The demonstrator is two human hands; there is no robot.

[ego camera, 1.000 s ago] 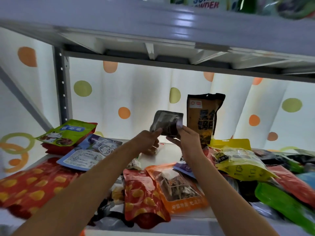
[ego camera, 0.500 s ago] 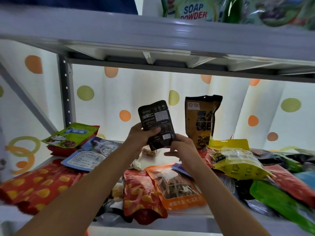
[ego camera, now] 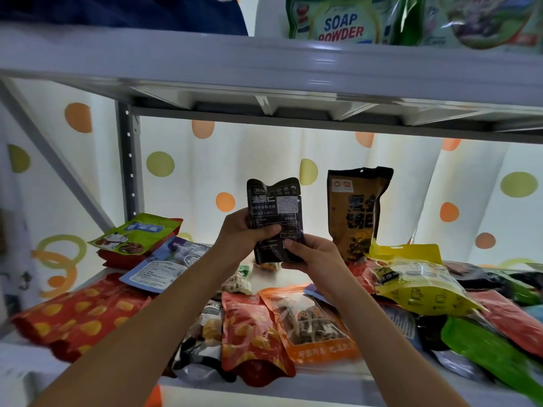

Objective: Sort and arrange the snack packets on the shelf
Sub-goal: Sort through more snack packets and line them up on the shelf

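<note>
Small black packet (ego camera: 276, 218) held upright above the shelf (ego camera: 323, 383), clear of the packets lying below, printed face toward the camera. Left hand (ego camera: 245, 235) curled around its left edge, thumb laid across the front at mid-height. Right hand (ego camera: 311, 255) cupped under the lower right corner, thumb pressed on the front near the bottom. Tall brown-and-black pouch (ego camera: 357, 212) stood upright just right of the held packet, near the dotted backdrop (ego camera: 182, 177). Yellow pouch (ego camera: 417, 280) lain tilted at right, before the brown pouch's base. Orange windowed packet (ego camera: 311, 324) and red packet with yellow shapes (ego camera: 252, 336) lain flat beneath the forearms. Green-labelled packet (ego camera: 138, 233) rested at rear left. Soap powder bag (ego camera: 340, 20) seen on the upper shelf.
</note>
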